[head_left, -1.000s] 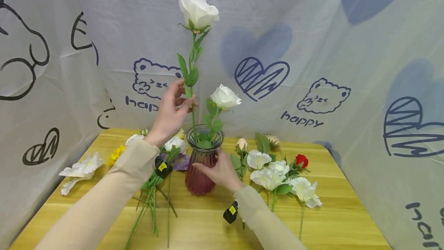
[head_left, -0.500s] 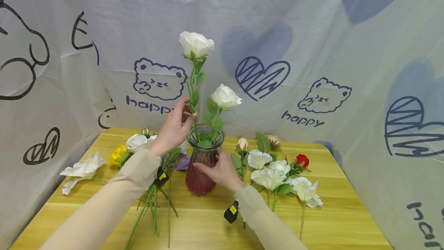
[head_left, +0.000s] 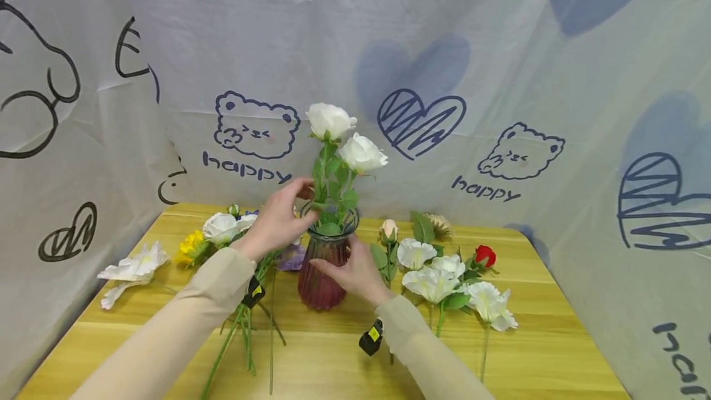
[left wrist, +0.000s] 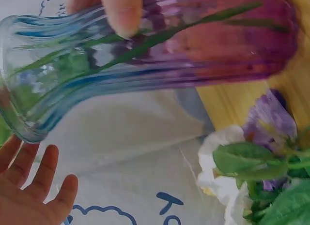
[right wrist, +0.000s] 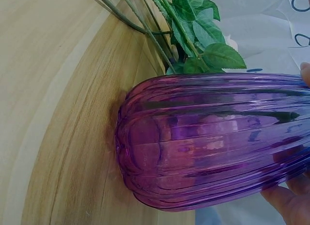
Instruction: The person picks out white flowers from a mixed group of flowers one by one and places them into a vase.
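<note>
A ribbed glass vase (head_left: 322,279), clear at the neck and pink-purple below, stands upright on the table. My right hand (head_left: 358,270) grips its right side, thumb across the front and fingers behind. Two white roses rise from the mouth. The taller white rose (head_left: 330,120) leans toward the second white rose (head_left: 363,153). At the rim, my left hand (head_left: 280,218) pinches the taller rose's leafy stem; the exact contact is partly hidden. In the left wrist view, green stems (left wrist: 179,31) show through the glass, and the left fingers (left wrist: 46,172) lie beside the rim.
Left of the vase lie white flowers (head_left: 221,227), a yellow flower (head_left: 191,245), a purple flower (head_left: 291,258) and a white bloom (head_left: 133,270). To its right are a pale rosebud (head_left: 389,230), white blooms (head_left: 433,283) and a red rose (head_left: 484,257). Printed cloth (head_left: 500,79) hangs behind.
My left hand has brought the taller white rose down into the vase, its bloom dropping and shifting right toward the other rose. The right hand and the vase stay in place.
</note>
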The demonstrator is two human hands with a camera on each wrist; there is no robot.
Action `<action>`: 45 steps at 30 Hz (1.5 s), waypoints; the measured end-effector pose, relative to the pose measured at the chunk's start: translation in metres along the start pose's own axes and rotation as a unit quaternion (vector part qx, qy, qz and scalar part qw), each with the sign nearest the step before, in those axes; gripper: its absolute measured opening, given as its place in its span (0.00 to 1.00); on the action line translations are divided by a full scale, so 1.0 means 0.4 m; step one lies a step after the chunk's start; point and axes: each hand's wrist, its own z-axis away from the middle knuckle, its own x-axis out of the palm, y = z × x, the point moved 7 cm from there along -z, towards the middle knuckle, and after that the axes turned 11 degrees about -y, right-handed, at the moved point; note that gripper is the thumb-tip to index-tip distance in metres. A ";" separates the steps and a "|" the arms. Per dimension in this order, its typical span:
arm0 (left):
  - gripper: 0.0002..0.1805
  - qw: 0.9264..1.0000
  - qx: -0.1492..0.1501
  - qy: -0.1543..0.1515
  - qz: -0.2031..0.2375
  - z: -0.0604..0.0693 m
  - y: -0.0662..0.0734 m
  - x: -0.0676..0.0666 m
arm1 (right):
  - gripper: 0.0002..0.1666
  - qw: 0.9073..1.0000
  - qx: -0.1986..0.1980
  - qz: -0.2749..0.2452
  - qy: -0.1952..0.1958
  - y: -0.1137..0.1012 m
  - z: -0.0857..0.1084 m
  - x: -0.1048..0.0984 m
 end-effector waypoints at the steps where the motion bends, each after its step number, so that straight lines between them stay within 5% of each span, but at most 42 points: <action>1: 0.31 1.000 -0.003 -0.004 -0.005 0.003 -0.004 0.002 | 0.38 1.000 -0.001 0.001 0.000 0.000 0.000 0.000; 9: 0.40 0.999 -0.030 -0.014 -0.007 0.029 -0.048 0.017 | 0.37 1.000 0.004 0.010 -0.001 -0.002 0.002 -0.001; 24: 0.32 0.999 -0.031 -0.012 0.000 0.077 -0.102 0.044 | 0.41 1.000 0.003 -0.002 0.005 0.000 0.001 -0.001; 45: 0.28 0.995 -0.082 0.008 -0.054 0.172 -0.176 0.008 | 0.41 1.000 0.021 -0.022 -0.005 0.004 0.003 0.000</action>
